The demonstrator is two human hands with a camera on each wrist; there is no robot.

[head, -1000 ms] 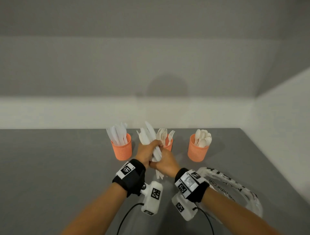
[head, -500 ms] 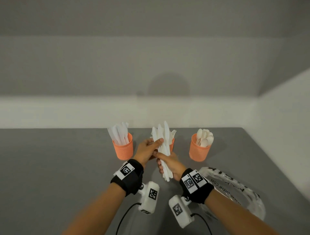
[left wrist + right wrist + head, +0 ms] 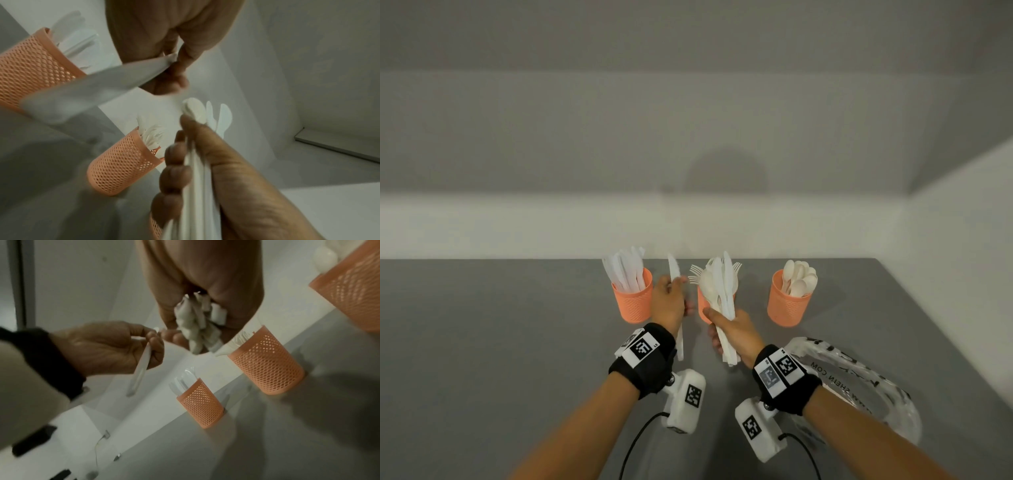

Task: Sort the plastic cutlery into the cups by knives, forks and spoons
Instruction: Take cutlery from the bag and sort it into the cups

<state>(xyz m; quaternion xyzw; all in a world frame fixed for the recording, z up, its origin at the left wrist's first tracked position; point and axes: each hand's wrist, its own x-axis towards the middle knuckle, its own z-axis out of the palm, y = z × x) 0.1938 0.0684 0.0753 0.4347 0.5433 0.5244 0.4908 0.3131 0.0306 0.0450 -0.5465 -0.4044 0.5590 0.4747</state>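
Three orange mesh cups stand in a row: the left cup (image 3: pixel 632 305) holds knives, the middle cup (image 3: pixel 702 313) forks, the right cup (image 3: pixel 787 303) spoons. My left hand (image 3: pixel 674 291) pinches one white knife (image 3: pixel 674 270) upright, between the knife cup and the fork cup. My right hand (image 3: pixel 717 329) grips a bundle of mixed white cutlery (image 3: pixel 719 287) in front of the fork cup, hiding most of it. In the left wrist view the knife (image 3: pixel 92 87) lies blurred across the knife cup (image 3: pixel 30 69). In the right wrist view the bundle's handle ends (image 3: pixel 197 321) stick out of my fist.
A crumpled clear plastic bag (image 3: pixel 859 380) with black lettering lies on the grey table (image 3: pixel 482 342) beside my right forearm. A pale wall rises right behind the cups. The table's right edge runs close to the spoon cup.
My left hand has drawn one knife out of the bundle and moved left, apart from my right hand. The right hand still holds the remaining bundle, now a little lower.
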